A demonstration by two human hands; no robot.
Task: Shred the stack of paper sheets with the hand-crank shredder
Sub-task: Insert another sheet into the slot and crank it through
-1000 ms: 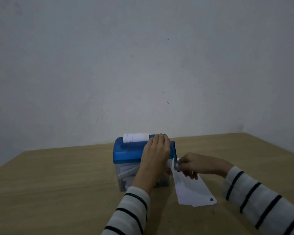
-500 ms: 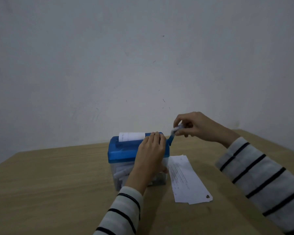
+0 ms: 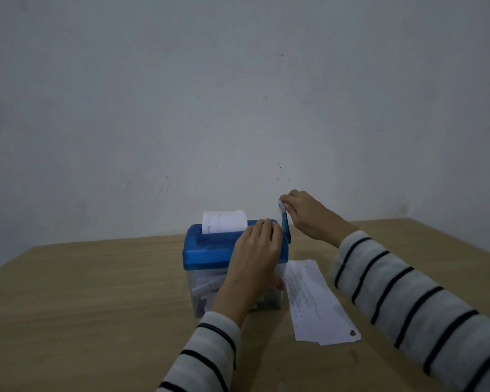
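Head cam, working from the near edge outward: both striped sleeves come in from the bottom of the shot over bare wooden worktop (image 3: 82, 321), so plenty of elbow room on my side. Next out, the remaining stack of paper sheets (image 3: 317, 301) lies flat just to the right of the shredder, its near corner pointing back at me, well clear of the worktop's right edge.

Then the hand-crank shredder (image 3: 210, 250) itself, blue lid on a clear bin with strips already piled inside. My left hand (image 3: 255, 256) is draped over the lid's right end, fingers laid flat across the top and the thumb side down the front wall, pinning the box rather than clutching anything. One sheet (image 3: 224, 222) stands in the slot, a good part of it still sticking up.

Farthest out, my right hand (image 3: 309, 216) pinches the pale knob of the crank handle (image 3: 285, 227), which stands nearly straight up at the top of its swing.

So my read is we're mid-crank on this sheet, with a pile still to go. Next bit calls for steady rotation over the top and down, while the left hand keeps the box from skidding. On the downswing the knuckles pass close above the stack, so I'd watch for brushing it. The wall sits behind, with free worktop between.
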